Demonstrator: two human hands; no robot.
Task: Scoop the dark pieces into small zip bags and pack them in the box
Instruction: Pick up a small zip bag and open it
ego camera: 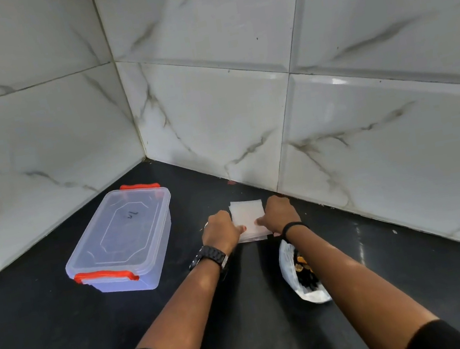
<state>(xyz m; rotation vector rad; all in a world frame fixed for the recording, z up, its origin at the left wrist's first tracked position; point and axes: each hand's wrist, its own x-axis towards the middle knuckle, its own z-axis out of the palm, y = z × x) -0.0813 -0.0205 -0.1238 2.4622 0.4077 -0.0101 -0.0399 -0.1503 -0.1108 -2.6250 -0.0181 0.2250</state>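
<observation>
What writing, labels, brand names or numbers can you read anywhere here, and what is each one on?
Lid of the clear plastic box: a small dark handwritten mark near its middle, too small and blurred to read.
Wristwatch on the left wrist: no readable face or brand.
Stack of small zip bags, held by the left hand and right hand: no print visible.
Bag of dark pieces: no label visible.

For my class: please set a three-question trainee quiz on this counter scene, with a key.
1. True or false: the lid of the clear box is on.
2. What do the left hand and right hand both grip? A) stack of small zip bags B) a spoon C) a cup
3. Fill in: the white bag of dark pieces lies partly under the right ____.

Key: 1 true; 2 A; 3 forearm.
</observation>
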